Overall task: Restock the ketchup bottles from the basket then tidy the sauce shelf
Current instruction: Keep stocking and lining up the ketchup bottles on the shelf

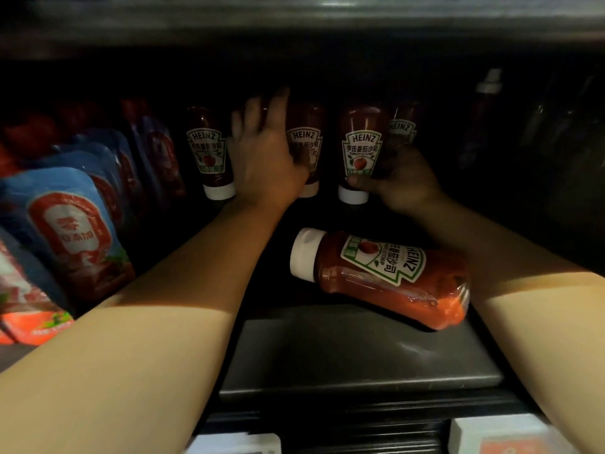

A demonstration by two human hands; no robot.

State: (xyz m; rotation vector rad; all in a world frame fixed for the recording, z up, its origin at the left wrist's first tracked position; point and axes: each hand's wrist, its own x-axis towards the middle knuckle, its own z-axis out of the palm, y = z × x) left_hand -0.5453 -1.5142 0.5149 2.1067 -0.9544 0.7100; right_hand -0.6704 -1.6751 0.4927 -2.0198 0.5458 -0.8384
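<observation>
Five ketchup bottles in view: four upright on their white caps in the far row, one lying on its side near the front.
Right hand (404,178): fingers wrapped round an upright bottle (360,152), low near its cap.
Left hand (265,158): fingers spread and released, reaching between two far bottles, gripping nothing.
Lying bottle (383,276): loose on the shelf (327,362), just beside the right forearm.
Risk one: that forearm nudges it and it rolls off the front edge.
Risk two: the spread hand clips a cap-standing neighbour and tips the row.
Pouches (68,231): several at left, count unclear.
Basket: out of view.
</observation>
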